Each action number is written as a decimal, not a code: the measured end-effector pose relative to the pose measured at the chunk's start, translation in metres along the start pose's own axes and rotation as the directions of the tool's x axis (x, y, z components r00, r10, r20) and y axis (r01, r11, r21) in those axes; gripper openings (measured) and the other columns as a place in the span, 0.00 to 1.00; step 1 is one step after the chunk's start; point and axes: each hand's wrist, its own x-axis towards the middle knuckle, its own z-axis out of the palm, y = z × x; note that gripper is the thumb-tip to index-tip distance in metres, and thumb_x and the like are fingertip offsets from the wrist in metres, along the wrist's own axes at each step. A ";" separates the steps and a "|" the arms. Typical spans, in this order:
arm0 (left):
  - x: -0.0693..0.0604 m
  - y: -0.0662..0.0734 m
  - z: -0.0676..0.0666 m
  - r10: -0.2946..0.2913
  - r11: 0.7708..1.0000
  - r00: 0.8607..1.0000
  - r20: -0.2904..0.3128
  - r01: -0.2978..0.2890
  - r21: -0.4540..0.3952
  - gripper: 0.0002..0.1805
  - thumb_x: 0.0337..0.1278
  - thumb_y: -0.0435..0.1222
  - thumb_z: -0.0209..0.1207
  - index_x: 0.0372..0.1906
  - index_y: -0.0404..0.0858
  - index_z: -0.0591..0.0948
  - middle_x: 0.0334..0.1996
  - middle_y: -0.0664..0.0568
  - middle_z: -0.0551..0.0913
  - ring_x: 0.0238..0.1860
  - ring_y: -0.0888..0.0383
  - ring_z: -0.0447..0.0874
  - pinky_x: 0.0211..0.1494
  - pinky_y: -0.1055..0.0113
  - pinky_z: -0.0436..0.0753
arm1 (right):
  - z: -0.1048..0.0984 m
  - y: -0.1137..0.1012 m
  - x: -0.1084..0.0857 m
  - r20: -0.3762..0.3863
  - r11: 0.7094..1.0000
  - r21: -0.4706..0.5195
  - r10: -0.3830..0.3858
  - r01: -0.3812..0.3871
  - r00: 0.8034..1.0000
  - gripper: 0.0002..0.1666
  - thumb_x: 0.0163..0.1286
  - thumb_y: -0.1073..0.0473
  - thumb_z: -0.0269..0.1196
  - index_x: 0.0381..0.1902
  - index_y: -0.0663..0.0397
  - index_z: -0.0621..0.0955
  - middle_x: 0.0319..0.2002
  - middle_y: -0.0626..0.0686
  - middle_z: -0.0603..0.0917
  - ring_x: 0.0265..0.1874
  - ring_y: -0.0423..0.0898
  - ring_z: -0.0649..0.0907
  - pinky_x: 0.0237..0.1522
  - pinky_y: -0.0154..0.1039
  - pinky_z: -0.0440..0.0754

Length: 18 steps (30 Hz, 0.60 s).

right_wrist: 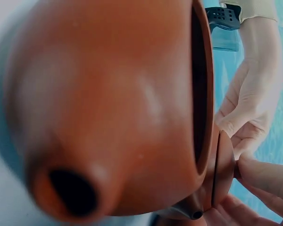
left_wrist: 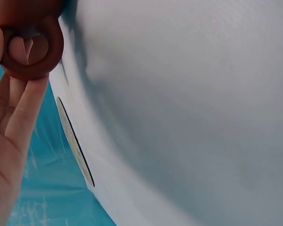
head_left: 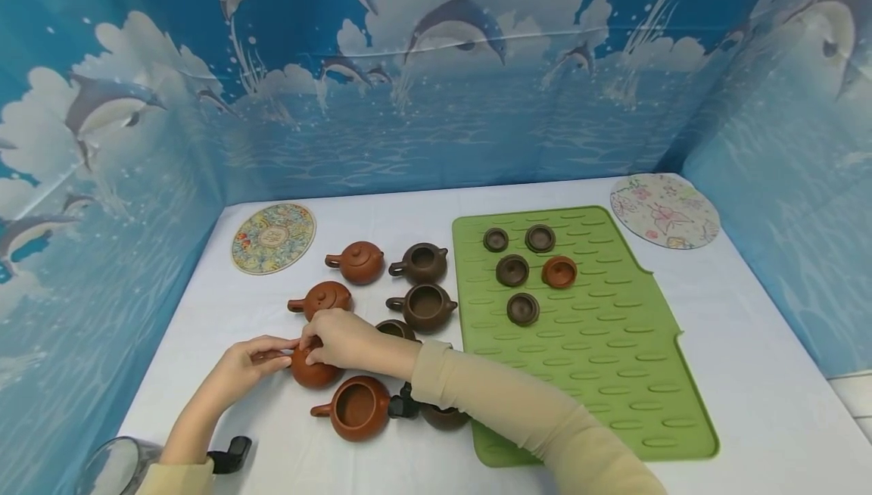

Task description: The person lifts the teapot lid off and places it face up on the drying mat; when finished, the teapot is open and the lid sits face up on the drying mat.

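Red teapot (head_left: 316, 375): left hand (head_left: 240, 371) pinches handle (left_wrist: 57, 46), right hand (head_left: 346, 340) lid knob (right_wrist: 237, 170).

Person w/ long sleeves, plain fabric, pale yellow-beige. R sleeve (head_left: 518, 412) shows the most: soft creases partway up, cuff ending nr. the wrist. L sleeve (head_left: 179, 478) same colour, only the lower pt. in view. L hand (head_left: 238, 374) & R hand (head_left: 341, 340) both bare. Blk. gear at ea. wrist: L mount (right_wrist: 224, 18) has rows of small holes & sits by the cuff; R mount (head_left: 403, 404) chunky, details too small to tell.
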 end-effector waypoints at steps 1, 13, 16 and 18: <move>0.000 0.000 0.000 0.003 1.000 1.000 0.003 -0.003 0.003 0.18 0.59 0.35 0.66 0.53 0.35 0.84 0.52 0.40 0.85 0.48 0.53 0.87 0.46 0.68 0.85 | 0.000 0.000 -0.001 -0.005 1.000 -0.004 -0.004 0.004 1.000 0.08 0.65 0.53 0.69 0.42 0.44 0.87 0.42 0.43 0.84 0.43 0.35 0.81 0.42 0.22 0.77; -0.002 0.001 0.000 -0.004 0.998 1.000 -0.013 0.005 0.057 0.14 0.59 0.33 0.66 0.49 0.34 0.85 0.49 0.40 0.86 0.50 0.45 0.85 0.44 0.66 0.85 | -0.004 0.005 -0.005 -0.048 0.975 0.219 0.037 -0.026 0.998 0.08 0.65 0.52 0.69 0.41 0.44 0.86 0.41 0.41 0.86 0.41 0.32 0.81 0.42 0.22 0.76; -0.002 0.001 0.000 0.001 0.998 1.000 -0.023 0.000 0.062 0.13 0.58 0.33 0.66 0.48 0.34 0.86 0.48 0.41 0.86 0.49 0.46 0.85 0.43 0.70 0.83 | -0.009 0.011 -0.009 -0.031 0.937 0.339 0.095 -0.078 0.995 0.09 0.66 0.50 0.68 0.42 0.43 0.86 0.43 0.42 0.86 0.41 0.33 0.82 0.41 0.23 0.77; -0.001 0.002 0.000 -0.002 0.998 1.000 -0.022 0.004 0.067 0.14 0.58 0.34 0.66 0.49 0.35 0.86 0.48 0.42 0.86 0.48 0.48 0.86 0.43 0.69 0.84 | -0.014 0.015 -0.015 -0.007 0.896 0.429 0.131 -0.115 0.991 0.09 0.67 0.50 0.67 0.43 0.44 0.85 0.44 0.43 0.86 0.40 0.34 0.82 0.40 0.26 0.78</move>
